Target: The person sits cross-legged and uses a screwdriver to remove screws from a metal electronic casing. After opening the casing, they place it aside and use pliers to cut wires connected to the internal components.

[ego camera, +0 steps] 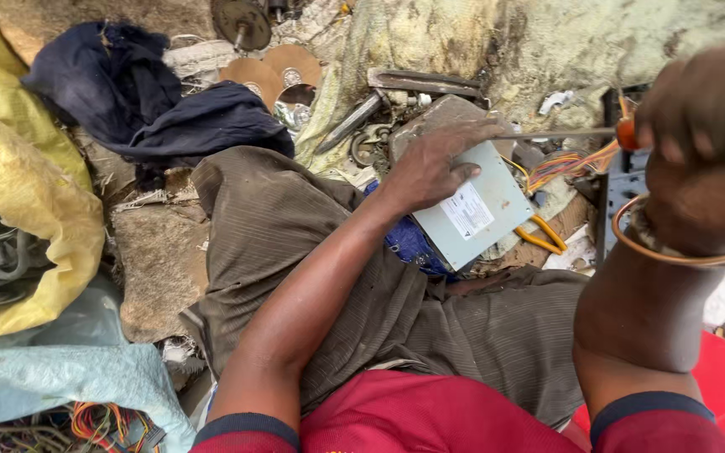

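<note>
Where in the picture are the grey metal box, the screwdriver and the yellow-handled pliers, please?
grey metal box (497, 189): head view, bare top panel.
screwdriver (560, 133): head view, metal shaft.
yellow-handled pliers (545, 234): head view, a yellow handle.

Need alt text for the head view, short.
A person's left hand presses down on a grey metal box resting on their lap, while the right hand holds an orange-handled screwdriver pointed at it. Coloured wires, yellow-handled pliers, dark cloth and scrap lie around.
</note>
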